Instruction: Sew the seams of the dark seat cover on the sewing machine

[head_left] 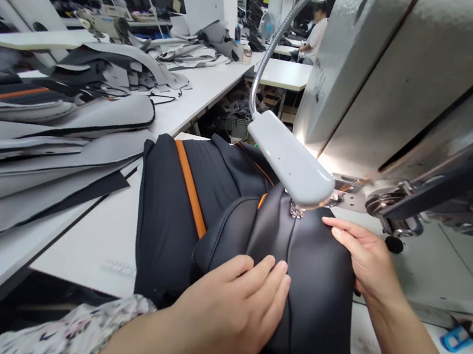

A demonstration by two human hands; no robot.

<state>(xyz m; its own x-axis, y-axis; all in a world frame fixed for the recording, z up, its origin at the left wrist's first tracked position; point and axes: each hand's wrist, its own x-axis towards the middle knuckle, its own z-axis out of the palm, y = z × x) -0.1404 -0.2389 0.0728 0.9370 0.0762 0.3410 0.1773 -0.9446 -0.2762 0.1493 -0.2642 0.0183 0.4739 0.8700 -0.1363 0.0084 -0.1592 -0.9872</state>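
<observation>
Lays the left hand (pixel 237 302) on black fabric (pixel 322 301), fingertips at a seam (pixel 290 237). Touches the fabric's upper right edge with the right hand (pixel 371 264), near the presser foot (pixel 296 210). Has a white lamp (pixel 291 158) just above that, an orange stripe (pixel 190 188) to the left, and layered grey pieces (pixel 45 172) on the white counter (pixel 206 90).

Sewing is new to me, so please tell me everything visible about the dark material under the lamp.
The dark material is near-black, smooth and softly shiny, perhaps leather-like. An orange stripe runs along its left part, and a seam leads from the metal foot toward the person. It lies folded and bunched on the white tabletop. The left grip rests on it near the seam; the right grip touches the material's upper right edge. Its underside is hidden.
</observation>
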